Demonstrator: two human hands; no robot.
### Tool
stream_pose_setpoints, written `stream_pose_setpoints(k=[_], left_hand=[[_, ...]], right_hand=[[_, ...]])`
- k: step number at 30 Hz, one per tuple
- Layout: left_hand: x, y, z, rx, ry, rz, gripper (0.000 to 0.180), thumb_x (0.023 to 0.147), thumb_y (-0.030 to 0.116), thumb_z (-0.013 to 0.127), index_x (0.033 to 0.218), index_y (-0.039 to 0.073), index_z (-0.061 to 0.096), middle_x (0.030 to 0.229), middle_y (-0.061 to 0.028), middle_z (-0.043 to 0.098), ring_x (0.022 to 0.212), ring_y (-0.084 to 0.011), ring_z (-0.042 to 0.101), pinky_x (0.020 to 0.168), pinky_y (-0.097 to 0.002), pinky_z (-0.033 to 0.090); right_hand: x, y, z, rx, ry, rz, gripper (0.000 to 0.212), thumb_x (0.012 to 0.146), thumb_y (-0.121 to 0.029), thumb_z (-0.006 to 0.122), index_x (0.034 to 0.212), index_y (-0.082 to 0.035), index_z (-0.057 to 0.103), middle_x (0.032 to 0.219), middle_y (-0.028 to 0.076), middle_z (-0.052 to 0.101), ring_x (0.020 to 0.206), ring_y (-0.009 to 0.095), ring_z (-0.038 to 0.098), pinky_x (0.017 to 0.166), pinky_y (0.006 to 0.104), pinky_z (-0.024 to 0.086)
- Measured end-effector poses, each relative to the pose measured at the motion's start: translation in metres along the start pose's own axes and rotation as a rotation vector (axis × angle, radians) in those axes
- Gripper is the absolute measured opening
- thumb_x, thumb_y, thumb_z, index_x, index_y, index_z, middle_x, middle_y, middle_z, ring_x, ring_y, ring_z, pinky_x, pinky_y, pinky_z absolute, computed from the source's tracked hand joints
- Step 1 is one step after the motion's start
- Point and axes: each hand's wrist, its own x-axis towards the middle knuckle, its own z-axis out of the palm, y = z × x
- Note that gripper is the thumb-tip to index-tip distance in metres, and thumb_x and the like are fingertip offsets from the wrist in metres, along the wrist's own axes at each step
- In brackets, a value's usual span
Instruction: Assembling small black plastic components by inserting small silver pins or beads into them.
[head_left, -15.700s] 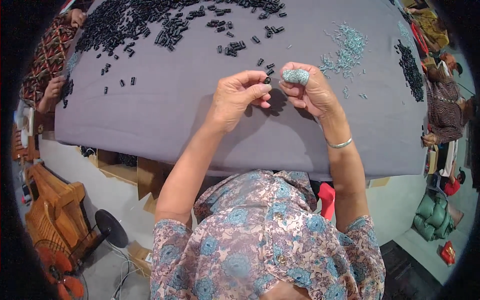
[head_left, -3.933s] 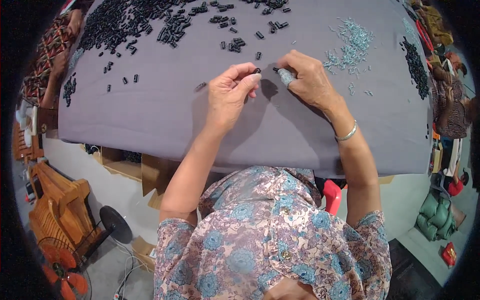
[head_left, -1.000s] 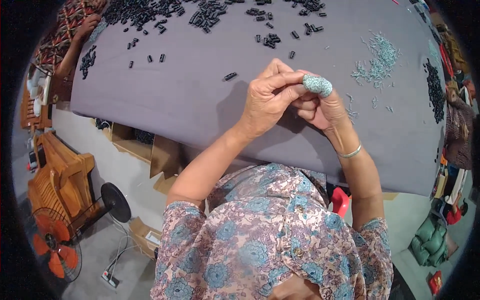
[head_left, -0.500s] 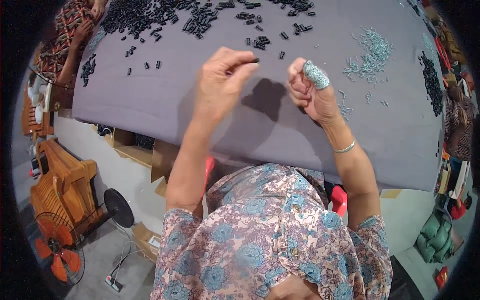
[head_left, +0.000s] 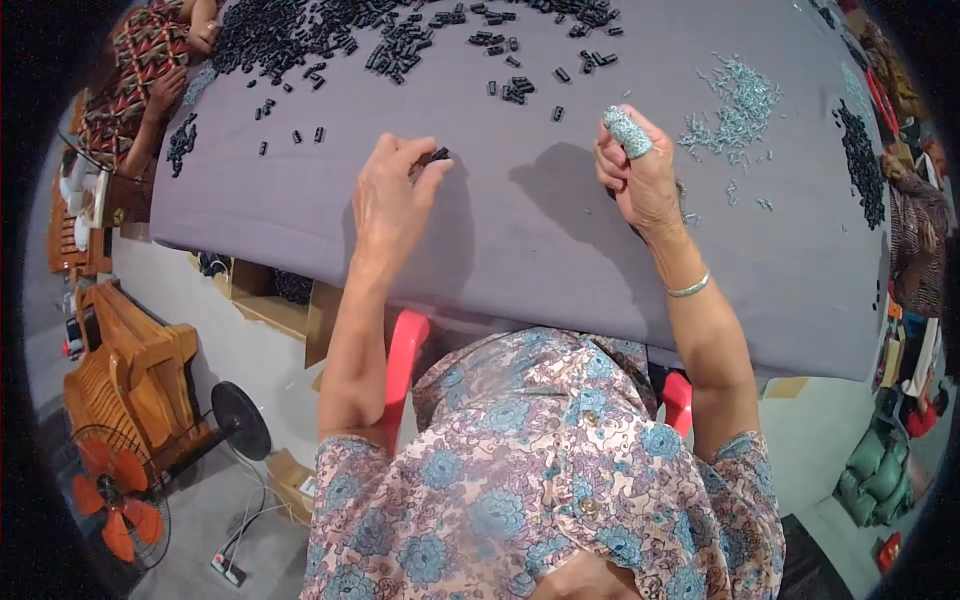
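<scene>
Between the thumb and fingertips of my left hand [head_left: 393, 195] is a small black cylindrical piece [head_left: 438, 156], pinched just above the grey cloth-covered table [head_left: 500, 250]. My right hand [head_left: 642, 185] is curled closed above the table, well apart from the left one. A speckled pale green wrap [head_left: 627, 132] covers its thumb. Whatever those fingers may hold is hidden. Close beside the right hand lies a scattered pile of small silvery screw-like pieces [head_left: 740, 105]. A few loose black pieces [head_left: 515, 92] lie beyond both hands.
A big heap of black pieces [head_left: 270, 40] covers the far left of the table. Another dark cluster [head_left: 860, 165] lies along the right edge. At the far left another person's hand [head_left: 168, 88] shows. A fan [head_left: 118, 500] and a wooden chair [head_left: 130, 360] stand on the floor at left.
My left hand has moved left and nearer to me, still pinching a black piece. My right hand has shifted slightly to the right and remains curled.
</scene>
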Motion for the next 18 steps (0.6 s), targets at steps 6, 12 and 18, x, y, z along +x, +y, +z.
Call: stream_pose_setpoints(k=[6,12,18], left_hand=[[-0.007,0.056,-0.012,-0.257,-0.101,0.268,0.021,0.079,0.003,0.063,0.099,0.002,0.064,0.09,-0.0108,0.059,0.083,-0.0202,0.059,0.069,-0.029,0.048],[-0.075,0.183,-0.01,-1.906,-1.034,0.227,0.023,0.084,0.014,0.054,0.093,-0.006,0.06,0.083,-0.0158,0.057,0.079,-0.0242,0.057,0.072,-0.035,0.045],[-0.103,0.234,-0.002,-2.344,-1.277,0.421,0.02,0.085,0.012,0.05,0.092,-0.006,0.057,0.084,-0.0117,0.057,0.077,-0.0172,0.053,0.069,-0.029,0.042]], right_hand=[[0.0,0.003,-0.005,0.028,0.029,0.011,0.016,0.09,-0.017,0.056,0.077,-0.007,0.054,0.056,-0.008,0.036,0.046,0.0,0.026,0.039,0.0171,0.021],[0.0,0.002,-0.002,-0.022,0.038,0.026,0.019,0.093,-0.018,0.051,0.081,-0.004,0.05,0.057,-0.005,0.032,0.045,0.003,0.026,0.039,0.0185,0.021],[0.005,0.0,-0.006,-0.082,-0.021,0.03,0.022,0.094,-0.02,0.05,0.082,-0.002,0.05,0.059,-0.005,0.032,0.047,0.003,0.026,0.04,0.0182,0.021]])
